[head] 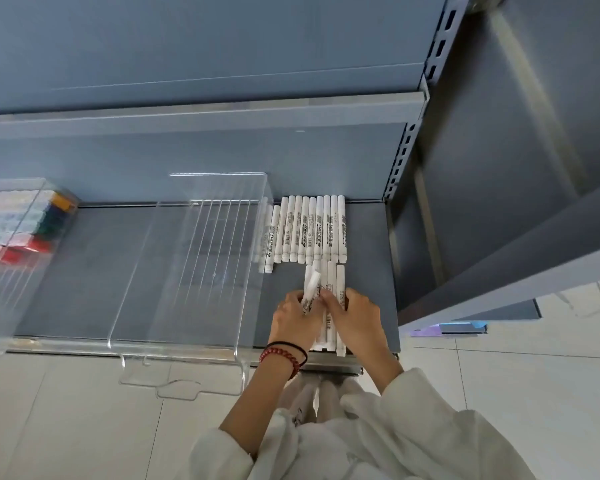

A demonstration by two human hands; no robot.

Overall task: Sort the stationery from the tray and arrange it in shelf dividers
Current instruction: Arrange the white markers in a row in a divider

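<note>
1. White markers: slim white barrels with black printed labels and barcodes, all the same type.
2. Back row (309, 230) lies flat on the shelf (368, 244), barrels side by side, touching, far ends against the back panel. The leftmost few sit slightly nearer the front.
3. Front row (336, 278) lies just in front of the back row, at the right of the bay, and runs to the shelf's front edge.
4. Left grip (293, 320) is clenched on one tilted marker (311, 289), whose far end points up and right over the front row.
5. Right grip (355, 317) has curled fingers lying on the front row, thumb close to the tilted marker. Cannot tell whether it pinches a barrel or only presses.
6. Left wrist carries a red bead bracelet (281, 355) and a black band.
7. Edges: the clear acrylic divider (219, 174) stands just left of the markers, its wall touching the leftmost barrels. The slotted upright (400, 161) bounds the bay on the right.
8. Open room: a bare strip of shelf between the markers and the upright, and bare shelf left of the front row up to the divider wall.
9. Far left, a clear bin (32, 216) holds coloured items, well apart from the markers.
</note>
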